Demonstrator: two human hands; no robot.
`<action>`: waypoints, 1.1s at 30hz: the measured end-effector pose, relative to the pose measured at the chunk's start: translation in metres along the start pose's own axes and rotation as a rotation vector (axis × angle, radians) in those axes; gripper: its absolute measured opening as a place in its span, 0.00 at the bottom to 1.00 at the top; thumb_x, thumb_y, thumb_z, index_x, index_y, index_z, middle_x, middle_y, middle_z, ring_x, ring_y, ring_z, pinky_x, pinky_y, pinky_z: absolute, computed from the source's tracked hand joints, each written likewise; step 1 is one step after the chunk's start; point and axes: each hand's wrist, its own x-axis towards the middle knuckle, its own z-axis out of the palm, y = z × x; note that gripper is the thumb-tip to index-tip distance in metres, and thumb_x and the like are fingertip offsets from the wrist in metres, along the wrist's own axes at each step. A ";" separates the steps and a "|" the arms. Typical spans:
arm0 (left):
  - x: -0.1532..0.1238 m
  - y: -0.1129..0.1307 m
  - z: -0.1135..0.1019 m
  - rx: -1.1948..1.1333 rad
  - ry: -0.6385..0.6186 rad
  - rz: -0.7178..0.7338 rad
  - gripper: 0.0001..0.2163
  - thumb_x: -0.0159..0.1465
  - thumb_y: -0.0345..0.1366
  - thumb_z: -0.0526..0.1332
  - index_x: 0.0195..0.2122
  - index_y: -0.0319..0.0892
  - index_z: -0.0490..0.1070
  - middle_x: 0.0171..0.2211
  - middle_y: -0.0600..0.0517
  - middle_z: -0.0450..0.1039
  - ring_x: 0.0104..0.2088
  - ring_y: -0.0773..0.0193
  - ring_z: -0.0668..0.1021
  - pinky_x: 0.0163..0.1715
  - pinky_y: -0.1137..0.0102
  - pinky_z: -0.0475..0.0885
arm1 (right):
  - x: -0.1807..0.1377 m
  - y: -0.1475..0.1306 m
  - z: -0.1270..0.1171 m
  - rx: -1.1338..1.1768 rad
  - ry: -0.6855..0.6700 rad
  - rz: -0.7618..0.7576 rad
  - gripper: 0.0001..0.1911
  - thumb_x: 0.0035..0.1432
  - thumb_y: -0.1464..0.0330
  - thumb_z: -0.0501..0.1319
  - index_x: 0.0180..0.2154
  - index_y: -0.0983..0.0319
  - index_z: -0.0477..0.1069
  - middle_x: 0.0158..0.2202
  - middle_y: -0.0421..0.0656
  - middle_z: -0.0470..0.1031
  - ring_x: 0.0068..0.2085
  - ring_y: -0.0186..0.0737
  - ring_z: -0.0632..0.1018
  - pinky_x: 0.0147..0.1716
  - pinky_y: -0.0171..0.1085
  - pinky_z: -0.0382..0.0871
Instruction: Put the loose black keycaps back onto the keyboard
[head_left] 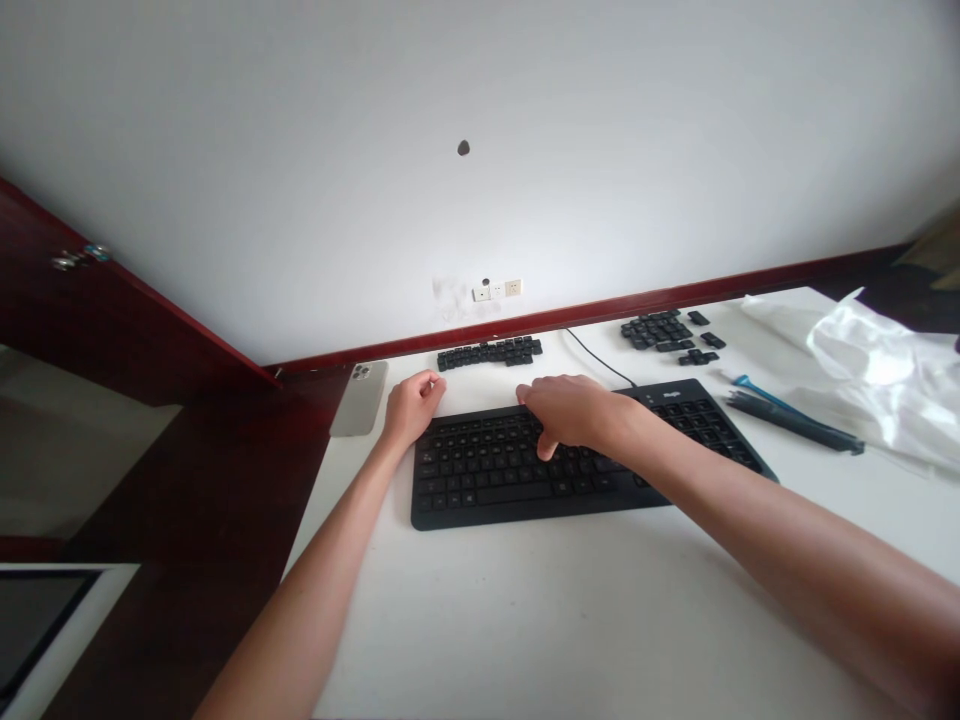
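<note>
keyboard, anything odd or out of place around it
Yes: apparently loose black keycaps lie in groups behind the keyboard, though they normally sit attached. The wall also has a dark, hole-like spot and grey smudges by the sockets, marring its surface.

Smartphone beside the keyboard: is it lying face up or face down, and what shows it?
Face down: the smartphone, beside the left hand, shows its back, with camera lenses at the end nearer the wall.

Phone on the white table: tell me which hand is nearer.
Left. The left hand is just right of the phone; the right hand is farther right, over the keyboard.
</note>
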 end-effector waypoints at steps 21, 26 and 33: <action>-0.001 -0.003 0.000 -0.027 -0.015 0.012 0.14 0.67 0.46 0.58 0.29 0.44 0.72 0.22 0.56 0.68 0.26 0.64 0.69 0.31 0.70 0.60 | 0.042 0.043 0.024 0.005 0.426 0.047 0.33 0.66 0.66 0.61 0.71 0.59 0.63 0.42 0.53 0.84 0.46 0.57 0.83 0.41 0.45 0.72; -0.001 -0.004 0.001 -0.025 -0.015 0.020 0.13 0.67 0.45 0.57 0.29 0.44 0.71 0.21 0.56 0.65 0.25 0.65 0.67 0.31 0.70 0.59 | 0.047 0.039 0.032 0.003 0.428 0.046 0.34 0.67 0.68 0.57 0.72 0.61 0.61 0.43 0.57 0.84 0.46 0.58 0.84 0.41 0.45 0.73; -0.001 -0.002 -0.001 -0.022 -0.019 0.018 0.13 0.67 0.46 0.57 0.29 0.44 0.71 0.22 0.56 0.67 0.26 0.64 0.69 0.31 0.70 0.59 | 0.049 0.040 0.030 0.034 0.449 0.004 0.26 0.66 0.70 0.57 0.64 0.61 0.74 0.43 0.55 0.85 0.46 0.55 0.84 0.43 0.45 0.73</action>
